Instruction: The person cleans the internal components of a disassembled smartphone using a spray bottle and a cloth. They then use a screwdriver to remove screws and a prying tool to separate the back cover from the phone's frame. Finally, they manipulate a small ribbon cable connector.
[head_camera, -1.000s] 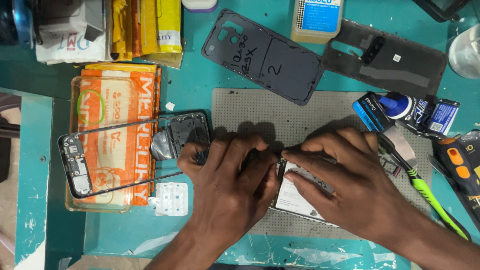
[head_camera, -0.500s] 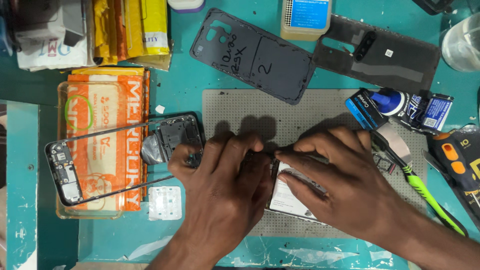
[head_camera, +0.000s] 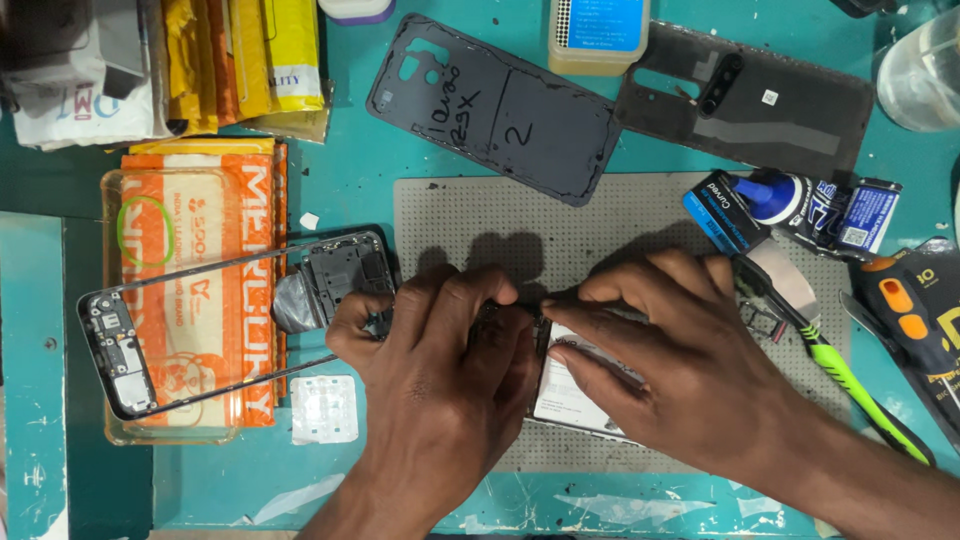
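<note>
Pinching phone (head_camera: 585, 395) | left hand (head_camera: 440, 370), right hand (head_camera: 680, 370) grips closed | frame (head_camera: 200, 330), screwdriver (head_camera: 850, 385) beside

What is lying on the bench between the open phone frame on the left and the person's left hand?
In the head view, a dark inner phone cover with a grey foil patch lies between the phone frame and the left hand, whose fingers touch it.

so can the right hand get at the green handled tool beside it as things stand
Probably yes: the green handled tool lies uncovered on the mat just past the right hand, with nothing across it. That hand is on the opened phone, so it would have to let go.
</note>
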